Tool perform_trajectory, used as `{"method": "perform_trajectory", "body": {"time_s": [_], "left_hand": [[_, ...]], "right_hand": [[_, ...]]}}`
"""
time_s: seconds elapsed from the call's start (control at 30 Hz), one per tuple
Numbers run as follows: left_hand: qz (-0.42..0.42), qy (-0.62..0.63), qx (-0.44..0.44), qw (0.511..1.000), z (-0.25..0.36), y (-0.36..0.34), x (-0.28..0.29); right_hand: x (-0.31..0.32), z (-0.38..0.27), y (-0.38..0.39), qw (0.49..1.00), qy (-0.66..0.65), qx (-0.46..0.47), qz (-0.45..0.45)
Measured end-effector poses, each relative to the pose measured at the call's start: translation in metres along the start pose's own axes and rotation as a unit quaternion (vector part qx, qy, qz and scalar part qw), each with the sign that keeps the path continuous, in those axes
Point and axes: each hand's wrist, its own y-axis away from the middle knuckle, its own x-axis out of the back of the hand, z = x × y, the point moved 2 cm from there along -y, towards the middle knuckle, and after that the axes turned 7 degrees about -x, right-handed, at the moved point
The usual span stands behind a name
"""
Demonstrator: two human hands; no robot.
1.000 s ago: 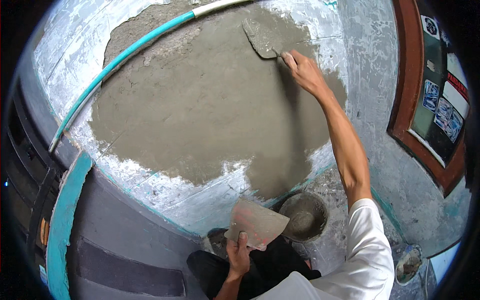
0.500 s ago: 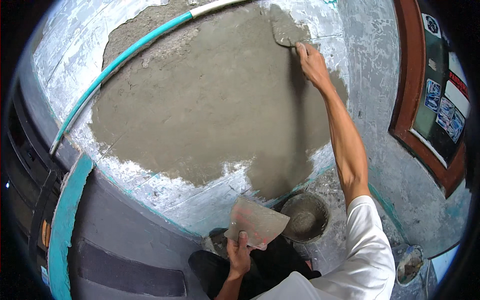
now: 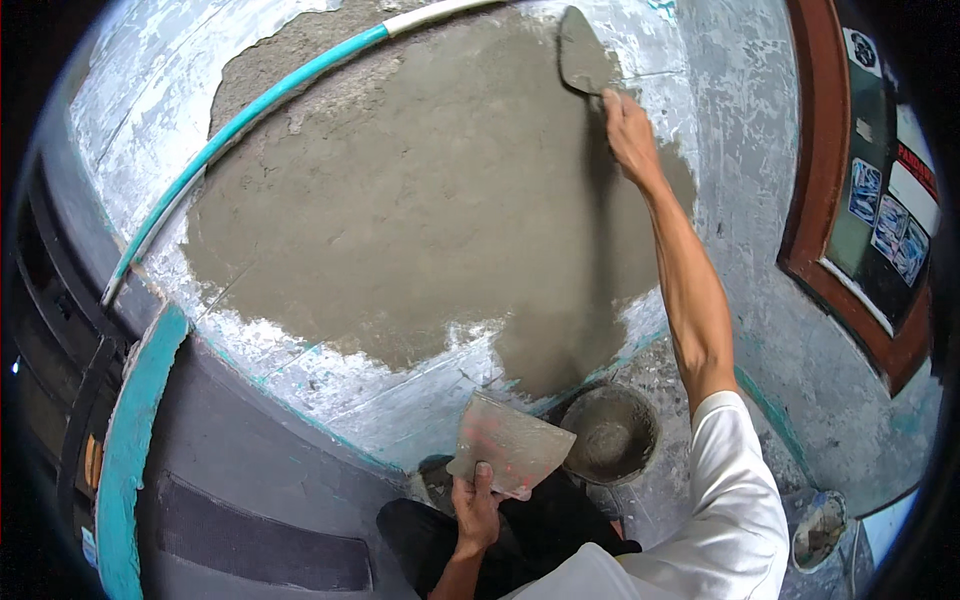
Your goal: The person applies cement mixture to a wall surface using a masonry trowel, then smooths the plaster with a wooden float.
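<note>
High on the wall, my right hand (image 3: 630, 137) is closed round the handle of a pointed trowel (image 3: 583, 58). Its blade lies at the upper right edge of a broad patch of wet grey mortar (image 3: 400, 215); whether it touches the wall I cannot tell. Low in front of me, my left hand (image 3: 477, 510) grips a mortar-smeared flat plate (image 3: 512, 446) with reddish marks, thumb on its upper face. Just right of the plate stands a round bucket (image 3: 612, 433) with grey mortar inside.
A teal and white pipe (image 3: 270, 95) arches across the wall's upper left. At left is a broken teal wall edge (image 3: 140, 450). A brown-framed window (image 3: 815, 200) is at right, with a smaller dirty bucket (image 3: 820, 530) at lower right.
The trowel has shifted slightly right and turned, so its blade now shows as a narrower, pointed shape. My left hand and the plate have barely moved.
</note>
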Motion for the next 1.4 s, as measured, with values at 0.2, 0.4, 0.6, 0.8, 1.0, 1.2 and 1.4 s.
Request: {"method": "perform_trajectory", "body": {"time_s": [0.2, 0.4, 0.6, 0.8, 1.0, 1.2, 1.4], "left_hand": [[0.041, 0.005, -0.026, 0.999, 0.006, 0.000, 0.011], [0.049, 0.011, -0.032, 0.998, 0.008, 0.000, 0.021], [0.060, 0.008, -0.034, 0.998, 0.006, -0.001, 0.018], [0.041, 0.011, -0.017, 0.999, 0.010, -0.002, 0.015], [0.075, 0.018, -0.030, 0.997, 0.013, -0.005, 0.010], [0.164, 0.022, -0.084, 0.983, 0.038, -0.012, 0.040], [0.187, -0.024, -0.182, 0.965, 0.056, -0.038, 0.081]], "right_hand": [[0.002, 0.010, 0.002, 0.992, 0.072, 0.033, -0.095], [-0.010, 0.030, 0.041, 0.996, 0.053, 0.037, -0.059], [0.012, 0.046, 0.107, 0.962, 0.151, -0.025, -0.224], [0.002, -0.008, 0.031, 0.995, 0.042, 0.032, -0.080], [-0.055, -0.031, 0.088, 0.975, 0.125, 0.109, -0.146], [-0.035, -0.007, 0.169, 0.936, 0.188, 0.098, -0.281], [-0.071, -0.046, 0.123, 0.967, 0.111, 0.103, -0.203]]}}
